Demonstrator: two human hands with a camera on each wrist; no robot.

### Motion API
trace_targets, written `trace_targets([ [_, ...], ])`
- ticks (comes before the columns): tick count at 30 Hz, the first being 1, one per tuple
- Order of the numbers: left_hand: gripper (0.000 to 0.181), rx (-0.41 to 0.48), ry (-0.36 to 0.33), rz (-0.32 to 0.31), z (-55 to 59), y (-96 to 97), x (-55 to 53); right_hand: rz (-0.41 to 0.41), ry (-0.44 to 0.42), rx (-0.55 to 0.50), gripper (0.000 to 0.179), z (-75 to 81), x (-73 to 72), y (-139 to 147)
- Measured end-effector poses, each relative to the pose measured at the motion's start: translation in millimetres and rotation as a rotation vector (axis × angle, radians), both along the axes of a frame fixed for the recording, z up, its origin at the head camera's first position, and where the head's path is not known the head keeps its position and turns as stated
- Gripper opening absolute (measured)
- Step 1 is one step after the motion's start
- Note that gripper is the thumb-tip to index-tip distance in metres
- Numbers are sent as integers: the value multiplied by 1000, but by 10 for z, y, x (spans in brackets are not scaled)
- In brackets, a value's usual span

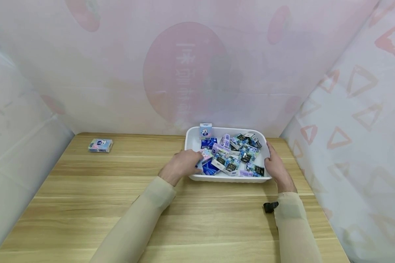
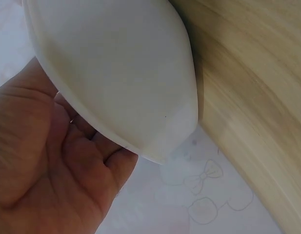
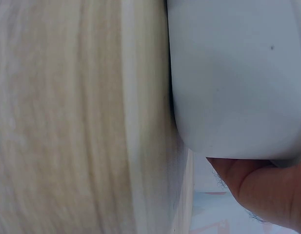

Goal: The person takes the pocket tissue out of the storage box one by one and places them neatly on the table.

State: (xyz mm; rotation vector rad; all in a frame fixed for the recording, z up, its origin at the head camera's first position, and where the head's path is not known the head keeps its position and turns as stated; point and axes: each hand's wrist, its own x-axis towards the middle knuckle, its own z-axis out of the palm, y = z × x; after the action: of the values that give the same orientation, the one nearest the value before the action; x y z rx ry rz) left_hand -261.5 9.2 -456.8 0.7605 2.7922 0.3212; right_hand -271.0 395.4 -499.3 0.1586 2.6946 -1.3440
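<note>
A white plastic tub (image 1: 228,179) stands near the back of the table, filled with small tissue packs in blue, purple and dark floral wrappers. My left hand (image 1: 184,163) reaches over its left rim. Inside, its fingertips are right at a pink-and-white tissue pack (image 1: 206,155), beside a dark blue pack (image 1: 210,167); I cannot tell whether they pinch it. From the left wrist, the palm (image 2: 57,161) shows outside the tub wall (image 2: 126,73), with the fingertips hidden behind the rim. My right hand (image 1: 275,167) grips the tub's right edge, its wrist-view fingers (image 3: 267,190) against the wall (image 3: 233,83).
A pink-and-blue tissue pack (image 1: 100,145) lies alone on the wooden table (image 1: 85,204) at the back left. Another light blue pack (image 1: 205,130) stands upright at the tub's back left corner. A small black object (image 1: 270,207) is by the right sleeve. Printed cloth walls enclose the table.
</note>
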Motion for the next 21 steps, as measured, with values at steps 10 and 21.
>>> trace_targets([
  [10, 42, 14, 34, -18, -36, 10, -56, 0, -5, 7, 86, 17, -6, 3],
  [21, 59, 156, 117, -22, 63, -51, -81, -4, -3, 3, 85, 19, 1, -9],
])
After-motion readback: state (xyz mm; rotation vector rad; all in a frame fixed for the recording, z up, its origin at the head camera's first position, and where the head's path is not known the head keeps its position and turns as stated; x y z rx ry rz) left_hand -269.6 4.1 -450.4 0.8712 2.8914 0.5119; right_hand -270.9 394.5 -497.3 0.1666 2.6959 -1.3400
